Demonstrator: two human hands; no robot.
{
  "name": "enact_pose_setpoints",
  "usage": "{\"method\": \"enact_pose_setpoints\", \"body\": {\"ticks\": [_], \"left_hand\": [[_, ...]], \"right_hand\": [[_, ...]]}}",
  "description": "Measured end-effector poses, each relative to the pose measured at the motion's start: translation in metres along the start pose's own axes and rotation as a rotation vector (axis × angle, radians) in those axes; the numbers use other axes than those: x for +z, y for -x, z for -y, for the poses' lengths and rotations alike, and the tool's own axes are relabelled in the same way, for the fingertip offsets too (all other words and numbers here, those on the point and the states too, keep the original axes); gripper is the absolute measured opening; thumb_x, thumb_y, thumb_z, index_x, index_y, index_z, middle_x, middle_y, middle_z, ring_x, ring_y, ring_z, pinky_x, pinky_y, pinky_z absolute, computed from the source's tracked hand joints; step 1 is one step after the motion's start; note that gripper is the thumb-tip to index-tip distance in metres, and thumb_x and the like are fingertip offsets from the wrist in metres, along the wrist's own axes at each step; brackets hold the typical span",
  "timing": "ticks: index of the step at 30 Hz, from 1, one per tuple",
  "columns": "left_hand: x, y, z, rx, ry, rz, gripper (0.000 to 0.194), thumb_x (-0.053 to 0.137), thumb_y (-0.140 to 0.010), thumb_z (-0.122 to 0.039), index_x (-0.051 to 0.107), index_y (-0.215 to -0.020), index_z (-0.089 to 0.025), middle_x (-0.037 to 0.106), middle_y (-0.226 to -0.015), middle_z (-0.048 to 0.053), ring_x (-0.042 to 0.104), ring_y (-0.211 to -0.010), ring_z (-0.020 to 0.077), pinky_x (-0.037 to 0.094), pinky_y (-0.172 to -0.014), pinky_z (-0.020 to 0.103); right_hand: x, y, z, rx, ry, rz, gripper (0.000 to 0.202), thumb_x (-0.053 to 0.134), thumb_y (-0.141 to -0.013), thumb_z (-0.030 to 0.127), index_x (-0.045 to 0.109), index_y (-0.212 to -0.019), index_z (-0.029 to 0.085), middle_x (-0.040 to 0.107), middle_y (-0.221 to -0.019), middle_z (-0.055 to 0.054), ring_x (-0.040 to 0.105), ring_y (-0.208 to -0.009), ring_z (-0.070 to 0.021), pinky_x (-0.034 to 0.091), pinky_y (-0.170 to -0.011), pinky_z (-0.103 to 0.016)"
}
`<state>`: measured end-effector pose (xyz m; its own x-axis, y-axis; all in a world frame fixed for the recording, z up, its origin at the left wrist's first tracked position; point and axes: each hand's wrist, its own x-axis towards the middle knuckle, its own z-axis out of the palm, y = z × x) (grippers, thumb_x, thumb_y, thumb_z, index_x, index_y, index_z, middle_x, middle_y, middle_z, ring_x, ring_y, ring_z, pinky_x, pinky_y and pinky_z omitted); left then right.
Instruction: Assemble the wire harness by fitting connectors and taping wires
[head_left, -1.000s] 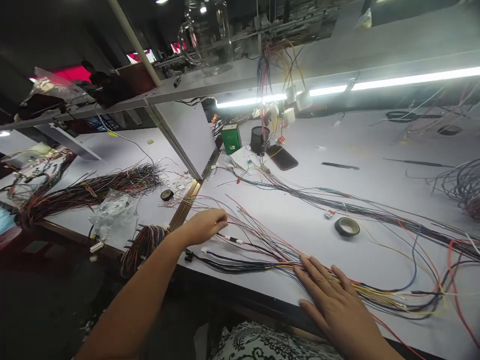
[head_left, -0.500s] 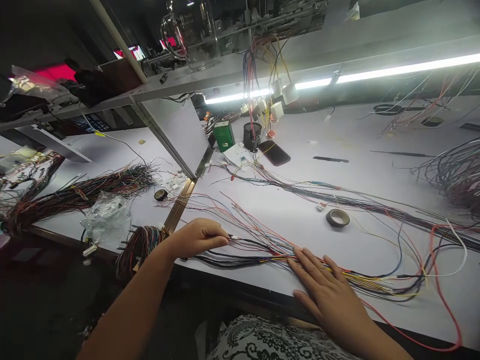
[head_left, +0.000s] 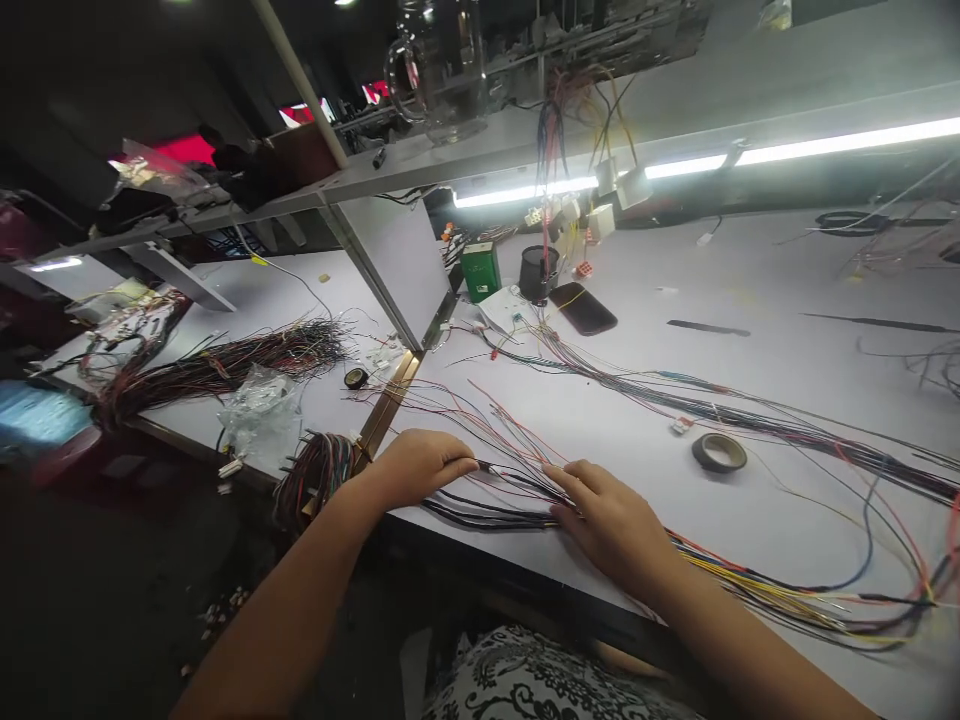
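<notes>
My left hand (head_left: pixel 426 466) is closed in a pinch on a black wire (head_left: pixel 484 466), near a small pale part just past the fingertips. To its right, my right hand (head_left: pixel 611 520) curls over the bundle of wires (head_left: pixel 517 517), with strands passing between the thumb and the forefinger. Black wires in the bundle run along the table's front edge under both hands. Red, yellow and blue wires (head_left: pixel 739 578) come out beyond the right wrist. Thin loose red wires (head_left: pixel 517 430) fan out behind the hands.
A black tape roll (head_left: pixel 718 453) lies right of the hands. Behind stretches another long wire bundle (head_left: pixel 675 400), with a phone (head_left: pixel 583 308) and a green box (head_left: pixel 481 272). A metal strip (head_left: pixel 390 405), coiled wires (head_left: pixel 319 470) and a plastic bag (head_left: pixel 259 408) are left.
My right hand has slid left along the bundle, nearer my left hand, and its flat, spread fingers have curled round the wires. My left hand keeps its pinch. The view has turned leftward.
</notes>
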<state>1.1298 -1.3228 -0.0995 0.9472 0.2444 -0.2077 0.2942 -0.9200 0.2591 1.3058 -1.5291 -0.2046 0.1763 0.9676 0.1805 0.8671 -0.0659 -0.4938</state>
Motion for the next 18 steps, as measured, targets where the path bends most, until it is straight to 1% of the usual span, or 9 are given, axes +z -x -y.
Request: {"method": "enact_pose_setpoints", "body": {"ticks": [2,5,7,9,12,13,15,17,18], "left_hand": [[0.004,0.009,-0.006,0.018,-0.096,-0.036,0.034,0.039,-0.094,-0.042,0.066,-0.100,-0.023,0.071,-0.089,0.002,0.064,-0.084,0.0162,0.042,-0.071,0.024],[0.017,0.026,-0.015,0.052,-0.212,-0.091,0.036,0.036,-0.095,-0.041,0.065,-0.096,-0.021,0.069,-0.076,0.002,0.064,-0.070,0.0156,0.039,-0.060,0.024],[0.026,0.037,-0.019,0.072,-0.248,-0.118,0.035,0.035,-0.096,-0.039,0.065,-0.092,-0.021,0.067,-0.068,0.001,0.061,-0.061,0.0142,0.036,-0.054,0.024],[0.034,0.045,-0.021,0.080,-0.254,-0.138,0.033,0.036,-0.095,-0.038,0.064,-0.090,-0.022,0.065,-0.063,0.000,0.059,-0.057,0.0134,0.034,-0.051,0.024],[0.037,0.048,-0.018,0.040,-0.237,-0.169,0.032,0.037,-0.095,-0.038,0.064,-0.092,-0.022,0.065,-0.065,0.000,0.060,-0.059,0.0138,0.037,-0.054,0.024],[0.037,0.046,-0.015,0.010,-0.226,-0.181,0.032,0.036,-0.095,-0.038,0.065,-0.093,-0.022,0.066,-0.068,0.000,0.061,-0.063,0.0141,0.038,-0.057,0.025],[0.036,0.039,-0.010,-0.057,-0.199,-0.199,0.033,0.035,-0.096,-0.038,0.064,-0.098,-0.022,0.069,-0.078,0.002,0.063,-0.071,0.0149,0.042,-0.063,0.025],[0.035,0.030,-0.005,-0.118,-0.175,-0.199,0.035,0.034,-0.096,-0.039,0.064,-0.103,-0.023,0.071,-0.088,0.003,0.064,-0.079,0.0160,0.044,-0.069,0.026],[0.035,0.026,-0.004,-0.146,-0.168,-0.189,0.035,0.033,-0.096,-0.039,0.063,-0.106,-0.023,0.071,-0.092,0.004,0.065,-0.082,0.0167,0.044,-0.071,0.026]], "right_hand": [[0.016,-0.009,0.003,-0.019,0.010,-0.043,0.043,0.050,-0.086,0.025,0.048,-0.129,0.025,0.058,-0.113,-0.010,0.055,-0.097,-0.0239,0.046,-0.082,-0.038],[0.037,-0.011,0.003,-0.045,0.026,-0.071,0.040,0.050,-0.086,0.029,0.052,-0.126,0.026,0.057,-0.114,-0.010,0.055,-0.095,-0.0251,0.044,-0.081,-0.041],[0.045,-0.009,0.002,-0.076,0.015,-0.058,0.033,0.049,-0.088,0.034,0.056,-0.120,0.026,0.057,-0.111,-0.009,0.055,-0.092,-0.0245,0.044,-0.080,-0.041],[0.049,-0.008,0.000,-0.092,-0.020,-0.024,0.026,0.046,-0.090,0.036,0.061,-0.108,0.026,0.058,-0.106,-0.008,0.055,-0.088,-0.0232,0.043,-0.080,-0.041],[0.046,-0.011,-0.002,-0.048,-0.144,0.002,0.024,0.041,-0.093,0.035,0.062,-0.092,0.023,0.059,-0.101,-0.007,0.055,-0.089,-0.0215,0.043,-0.080,-0.039],[0.043,-0.013,-0.003,-0.014,-0.206,-0.005,0.024,0.040,-0.093,0.034,0.061,-0.094,0.023,0.059,-0.102,-0.007,0.055,-0.091,-0.0211,0.044,-0.081,-0.038],[0.033,-0.016,-0.007,0.087,-0.344,-0.029,0.026,0.040,-0.092,0.035,0.056,-0.108,0.022,0.058,-0.105,-0.008,0.056,-0.093,-0.0197,0.046,-0.080,-0.035],[0.017,-0.019,-0.014,0.204,-0.431,-0.061,0.032,0.042,-0.091,0.038,0.051,-0.118,0.022,0.058,-0.106,-0.007,0.057,-0.087,-0.0180,0.048,-0.074,-0.031],[0.009,-0.018,-0.018,0.245,-0.438,-0.068,0.032,0.043,-0.090,0.039,0.051,-0.117,0.023,0.059,-0.104,-0.007,0.057,-0.083,-0.0172,0.048,-0.071,-0.031]]}}
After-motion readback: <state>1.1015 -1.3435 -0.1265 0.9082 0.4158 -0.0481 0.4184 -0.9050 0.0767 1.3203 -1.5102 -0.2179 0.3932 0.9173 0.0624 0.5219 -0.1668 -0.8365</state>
